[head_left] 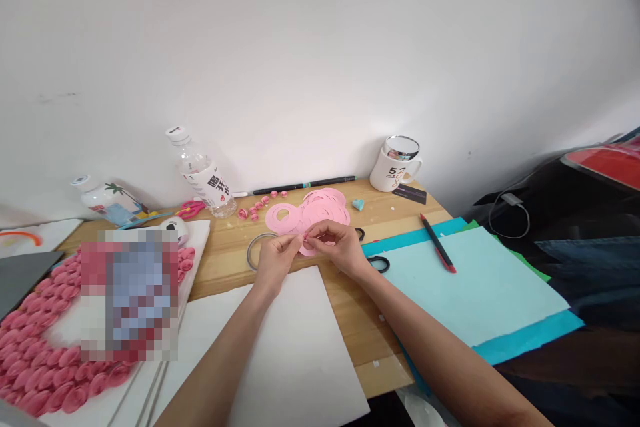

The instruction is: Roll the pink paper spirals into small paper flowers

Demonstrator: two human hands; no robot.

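My left hand (276, 259) and my right hand (341, 248) meet over the table, fingertips pinched together on a small piece of pink paper (305, 237). Most of that piece is hidden by the fingers. Just beyond them lies a pile of pink paper rings (326, 205), with one ring (283, 218) at its left side. Several small rolled pink paper curls (255, 209) sit farther back. A roll of tape (251, 255) rests flat beside my left hand. Black-handled scissors (381, 264) show partly from under my right wrist.
White paper (300, 347) lies under my forearms. Light blue sheets (465, 287) with a pen (438, 243) are at right. A bottle (203, 177) and a mug (387, 172) stand by the wall. A board with pink paper flowers (37, 373) is at left, partly pixelated.
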